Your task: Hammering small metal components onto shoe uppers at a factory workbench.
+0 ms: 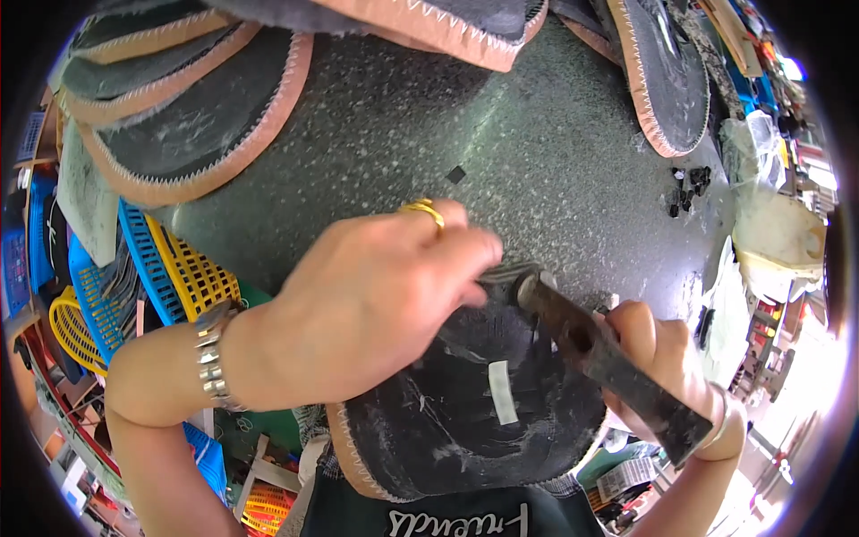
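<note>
In front of my body lies a black oval panel (474,438) with a tan rim and white zigzag stitching. A short white strip (503,392) is stuck on its dark face. My left hand (376,295), with a yellow ring and a metal watch, is closed at the panel's far edge; a grey folded bit of that edge shows by its thumb and fingertips. My right hand (658,358) grips a hammer (640,389) with a dark, worn metal head. The hammer's round face is at the panel's far edge, just right of my left fingertips; its handle is mostly hidden.
Similar stitched panels lie at the far left (206,116), far middle (447,27) and far right (667,80) of the speckled grey tabletop (376,116). A small black square (456,174) and several black scraps (687,190) rest on it. Blue and yellow baskets (192,268) stand left.
</note>
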Action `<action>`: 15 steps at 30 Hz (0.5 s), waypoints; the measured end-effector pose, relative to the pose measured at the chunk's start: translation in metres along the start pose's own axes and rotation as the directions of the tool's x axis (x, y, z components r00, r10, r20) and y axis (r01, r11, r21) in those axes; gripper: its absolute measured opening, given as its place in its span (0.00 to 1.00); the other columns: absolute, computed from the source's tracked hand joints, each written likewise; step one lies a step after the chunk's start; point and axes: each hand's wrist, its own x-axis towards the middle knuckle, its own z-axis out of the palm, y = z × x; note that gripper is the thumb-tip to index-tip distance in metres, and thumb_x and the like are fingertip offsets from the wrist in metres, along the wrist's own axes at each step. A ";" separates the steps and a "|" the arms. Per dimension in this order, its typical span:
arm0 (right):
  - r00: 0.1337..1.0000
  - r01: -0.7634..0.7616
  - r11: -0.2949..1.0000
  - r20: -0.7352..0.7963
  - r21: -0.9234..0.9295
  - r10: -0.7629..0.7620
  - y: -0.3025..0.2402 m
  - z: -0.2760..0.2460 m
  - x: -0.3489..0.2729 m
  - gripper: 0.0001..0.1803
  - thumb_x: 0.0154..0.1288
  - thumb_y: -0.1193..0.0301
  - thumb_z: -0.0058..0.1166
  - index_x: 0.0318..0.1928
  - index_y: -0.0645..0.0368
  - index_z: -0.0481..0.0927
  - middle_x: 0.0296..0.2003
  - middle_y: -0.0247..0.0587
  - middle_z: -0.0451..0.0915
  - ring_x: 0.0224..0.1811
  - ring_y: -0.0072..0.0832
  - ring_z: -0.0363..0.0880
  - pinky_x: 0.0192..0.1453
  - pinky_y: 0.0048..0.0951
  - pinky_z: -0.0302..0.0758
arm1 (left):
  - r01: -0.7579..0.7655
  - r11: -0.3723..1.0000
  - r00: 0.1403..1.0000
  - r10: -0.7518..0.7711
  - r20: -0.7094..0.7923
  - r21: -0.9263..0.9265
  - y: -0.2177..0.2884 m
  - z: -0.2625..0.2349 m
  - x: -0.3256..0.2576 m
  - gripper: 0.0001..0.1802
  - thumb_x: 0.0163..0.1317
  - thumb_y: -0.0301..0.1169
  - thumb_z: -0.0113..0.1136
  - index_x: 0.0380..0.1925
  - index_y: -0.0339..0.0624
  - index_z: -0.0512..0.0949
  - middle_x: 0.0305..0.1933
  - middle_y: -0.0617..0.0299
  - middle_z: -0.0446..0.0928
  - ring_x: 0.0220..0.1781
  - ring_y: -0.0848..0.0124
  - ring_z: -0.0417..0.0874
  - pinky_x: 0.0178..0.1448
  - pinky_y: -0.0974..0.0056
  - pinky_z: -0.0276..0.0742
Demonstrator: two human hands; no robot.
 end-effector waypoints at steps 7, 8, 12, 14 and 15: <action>0.934 0.165 0.986 -0.324 0.024 -0.149 -0.001 -0.013 0.022 0.11 0.53 0.71 0.55 0.35 0.59 0.70 0.21 0.40 0.68 0.14 0.37 0.72 0.17 0.35 0.68 | -0.061 0.996 0.991 0.052 0.121 0.072 0.006 -0.013 -0.006 0.11 0.47 0.20 0.65 0.34 0.38 0.82 0.25 0.62 0.68 0.21 0.72 0.73 0.20 0.69 0.66; 0.969 0.215 0.939 -0.180 0.267 -0.171 0.005 -0.015 0.023 0.11 0.53 0.70 0.55 0.33 0.59 0.68 0.21 0.40 0.67 0.13 0.37 0.71 0.16 0.36 0.67 | -0.111 0.986 0.990 0.099 0.101 0.122 0.009 -0.012 -0.008 0.11 0.46 0.20 0.66 0.33 0.38 0.82 0.25 0.63 0.67 0.20 0.72 0.72 0.19 0.69 0.66; 0.969 0.228 0.966 -0.124 0.125 -0.212 0.008 -0.012 0.030 0.11 0.55 0.71 0.54 0.32 0.60 0.66 0.20 0.40 0.66 0.13 0.37 0.71 0.15 0.37 0.68 | -0.163 0.977 0.986 0.164 0.008 0.134 -0.002 -0.012 -0.009 0.11 0.45 0.22 0.68 0.32 0.36 0.82 0.25 0.64 0.66 0.19 0.73 0.69 0.17 0.69 0.63; 0.956 0.251 0.962 -0.184 0.110 -0.228 0.008 -0.008 0.027 0.11 0.55 0.72 0.54 0.33 0.62 0.66 0.21 0.40 0.67 0.13 0.37 0.72 0.15 0.37 0.68 | -0.145 0.980 0.989 0.145 0.012 0.137 -0.005 -0.016 -0.011 0.13 0.40 0.24 0.69 0.31 0.40 0.83 0.26 0.65 0.68 0.22 0.72 0.70 0.21 0.68 0.63; 0.957 0.251 0.957 -0.188 0.149 -0.221 0.009 -0.008 0.029 0.11 0.54 0.72 0.55 0.34 0.62 0.67 0.20 0.41 0.67 0.13 0.36 0.72 0.14 0.37 0.68 | -0.205 0.954 0.977 0.212 -0.008 0.219 -0.008 -0.019 -0.009 0.15 0.36 0.25 0.69 0.30 0.42 0.83 0.27 0.66 0.69 0.25 0.71 0.70 0.24 0.67 0.63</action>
